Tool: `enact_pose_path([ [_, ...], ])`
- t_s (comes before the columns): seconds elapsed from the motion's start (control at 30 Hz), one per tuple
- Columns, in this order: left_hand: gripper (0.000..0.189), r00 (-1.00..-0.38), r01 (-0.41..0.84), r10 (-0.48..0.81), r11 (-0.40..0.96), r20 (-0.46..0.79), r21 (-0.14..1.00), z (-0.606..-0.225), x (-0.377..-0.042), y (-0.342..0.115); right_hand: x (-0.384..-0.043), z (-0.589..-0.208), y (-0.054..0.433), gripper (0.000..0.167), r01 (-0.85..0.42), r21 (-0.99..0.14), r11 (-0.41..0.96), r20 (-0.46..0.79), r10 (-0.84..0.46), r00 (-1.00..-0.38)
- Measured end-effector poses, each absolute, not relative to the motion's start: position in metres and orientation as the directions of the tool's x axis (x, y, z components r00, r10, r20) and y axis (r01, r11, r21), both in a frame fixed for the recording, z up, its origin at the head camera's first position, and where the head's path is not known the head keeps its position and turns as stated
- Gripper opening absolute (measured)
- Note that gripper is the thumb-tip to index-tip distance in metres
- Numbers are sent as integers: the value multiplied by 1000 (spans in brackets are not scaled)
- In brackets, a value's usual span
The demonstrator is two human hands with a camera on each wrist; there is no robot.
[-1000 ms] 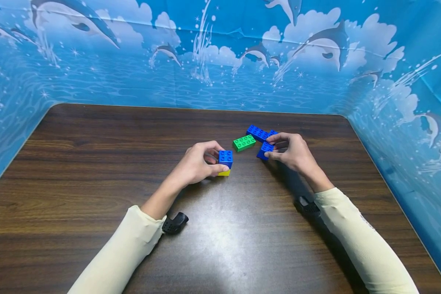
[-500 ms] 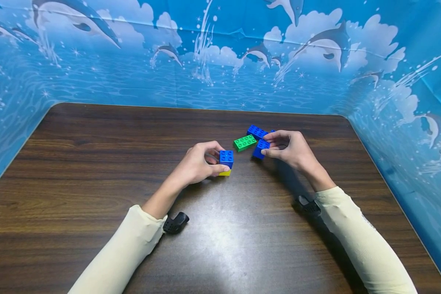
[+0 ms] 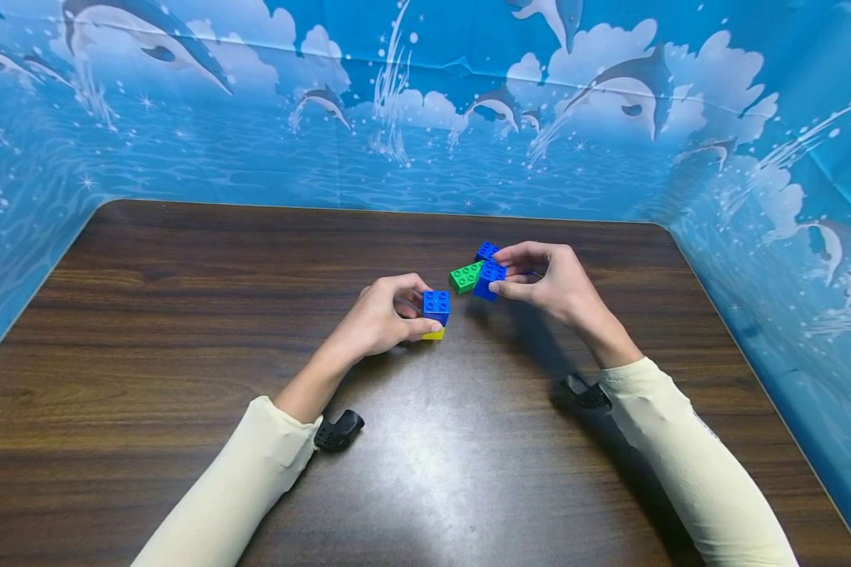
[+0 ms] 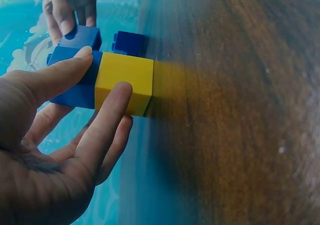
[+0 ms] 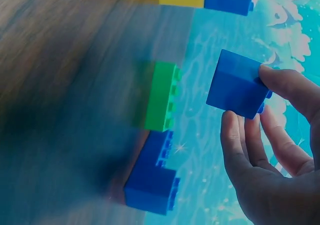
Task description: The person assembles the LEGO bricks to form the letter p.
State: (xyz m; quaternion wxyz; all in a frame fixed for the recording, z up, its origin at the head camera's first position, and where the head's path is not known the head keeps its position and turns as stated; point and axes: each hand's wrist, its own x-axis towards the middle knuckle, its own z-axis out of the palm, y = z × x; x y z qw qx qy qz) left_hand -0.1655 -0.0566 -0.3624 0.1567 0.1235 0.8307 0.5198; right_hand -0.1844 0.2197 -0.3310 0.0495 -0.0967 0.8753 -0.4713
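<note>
My left hand (image 3: 383, 316) grips a small stack with thumb and fingers: a blue toy building brick (image 3: 436, 304) on top of a yellow brick (image 4: 127, 75). The stack stands upright on the table. Off to its right, my right hand (image 3: 559, 285) pinches another blue brick (image 5: 239, 84) between thumb and fingers, held above the tabletop, studs up. A flat green brick (image 3: 464, 278) lies on the table, partly covered by that raised brick in the head view. Beyond it sits a long blue brick (image 3: 485, 250), mostly hidden there.
In the right wrist view, a further blue brick (image 5: 152, 191) stands by the long blue one. The brown wooden table (image 3: 184, 331) ends at a blue dolphin-printed curtain (image 3: 411, 118) at the back and sides. A black wrist strap piece (image 3: 339, 431) shows under the left sleeve.
My right hand has lifted its blue brick and carried it leftward, towards the stack, over the edge of the green brick. The left hand and its stack have stayed still.
</note>
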Motion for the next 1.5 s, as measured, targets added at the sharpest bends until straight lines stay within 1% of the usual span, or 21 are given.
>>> enact_pose_path([
  [0.43,39,-924,46,361,433,-126,900,-364,-165,-57,-184,-319,202,39,-169,-851,498,32,-271,-962],
  [0.77,38,-922,44,369,407,-120,912,-366,-166,-59,-185,-311,185,39,-203,-866,458,57,-313,-948],
  [0.93,36,-923,60,369,425,-112,903,-366,-165,-59,-184,-306,178,39,-213,-873,439,66,-326,-943],
  [1.23,36,-918,39,375,418,-133,908,-365,-166,-58,-179,-304,171,39,-243,-859,450,72,-364,-929],
  [1.5,37,-915,60,379,463,-137,884,-365,-166,-58,-176,-309,167,40,-247,-845,474,53,-385,-921],
])
